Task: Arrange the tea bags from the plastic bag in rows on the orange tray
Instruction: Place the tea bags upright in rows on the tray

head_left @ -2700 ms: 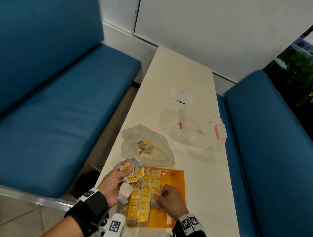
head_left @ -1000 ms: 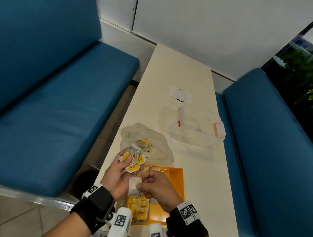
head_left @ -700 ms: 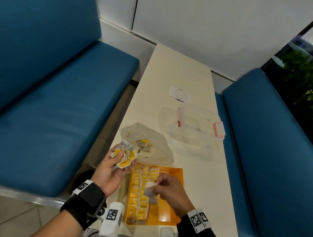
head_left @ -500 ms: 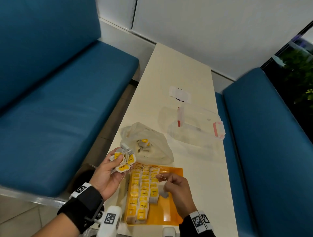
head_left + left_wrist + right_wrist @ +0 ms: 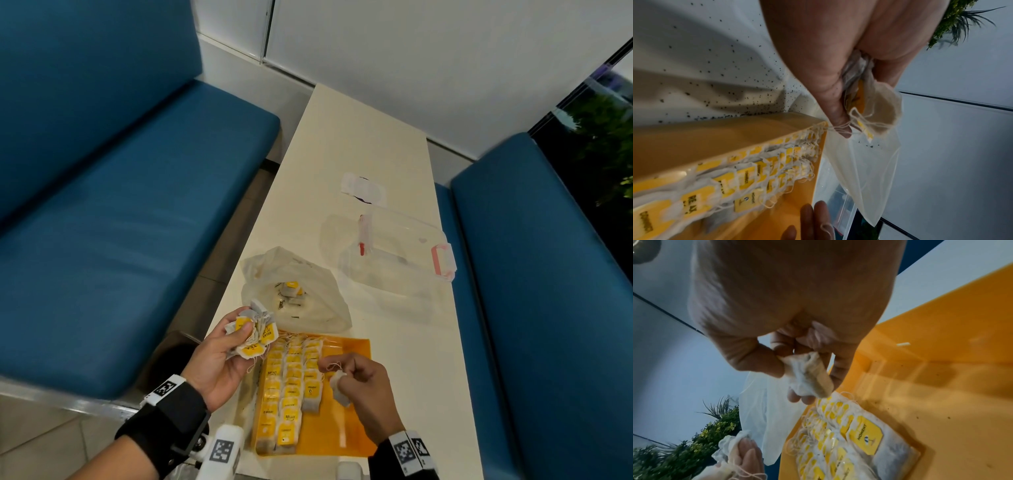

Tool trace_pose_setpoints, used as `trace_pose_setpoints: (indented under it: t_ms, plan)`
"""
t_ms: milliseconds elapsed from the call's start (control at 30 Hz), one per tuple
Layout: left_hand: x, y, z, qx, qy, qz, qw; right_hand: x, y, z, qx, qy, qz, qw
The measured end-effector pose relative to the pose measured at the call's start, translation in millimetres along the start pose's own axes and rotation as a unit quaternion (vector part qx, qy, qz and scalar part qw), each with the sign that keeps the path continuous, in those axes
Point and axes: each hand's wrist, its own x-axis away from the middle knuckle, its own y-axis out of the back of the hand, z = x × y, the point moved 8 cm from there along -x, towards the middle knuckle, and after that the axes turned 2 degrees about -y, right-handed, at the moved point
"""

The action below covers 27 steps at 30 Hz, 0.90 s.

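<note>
Tea bag [image 5: 339, 387] inside right-hand [image 5: 363, 389] grip (pinched)

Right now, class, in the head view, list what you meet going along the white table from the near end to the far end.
Orange tray → plastic bag → clear box → small white paper.

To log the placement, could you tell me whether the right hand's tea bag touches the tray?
Apart: the right wrist view shows the tea bag pinched above the orange tray.
</note>
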Motion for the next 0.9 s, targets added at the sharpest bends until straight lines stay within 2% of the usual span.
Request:
trace_pose_setpoints:
  t_ms: [133, 267, 433, 633, 733, 800, 867, 900]
  plan:
    - [-1.7, 0.6, 0.0, -0.003, 0.000, -0.001, 1.000, -0.7, -0.1, 7.1, 0.035, 0.029, -0.004, 0.999]
    - [-2.9, -0.5, -1.4, 0.000, 0.000, -0.002, 1.000, 2.7, -1.7, 31.1, 0.083, 0.088, 0.008, 0.993]
    - [-3.4, -6.0, -1.7, -0.002, -0.001, 0.000, 1.000, 0.7, -3.9, 42.1, 0.143, 0.099, 0.015, 0.985]
    - [-3.1, -7.0, -2.5, -0.005, -0.001, -0.002, 1.000, -6.5, 7.8, 34.2, 0.198, 0.053, -0.027, 0.978]
    - [-2.1, -6.0, -2.0, -0.007, 0.003, 0.000, 1.000, -4.1, 7.2, 42.7, 0.225, 0.086, -0.018, 0.970]
    - [-1.9, -4.6, -1.6, -0.009, 0.004, -0.001, 1.000, -1.1, 10.2, 48.9, 0.186, 0.101, -0.014, 0.977]
    - [-2.0, -2.7, -2.0, -0.009, 0.004, -0.003, 1.000, -2.5, 11.8, 48.1, 0.174, 0.076, -0.003, 0.982]
    - [-1.6, -2.5, -1.9, -0.009, 0.005, -0.002, 1.000, -3.9, 10.5, 43.5, 0.202, 0.051, 0.008, 0.978]
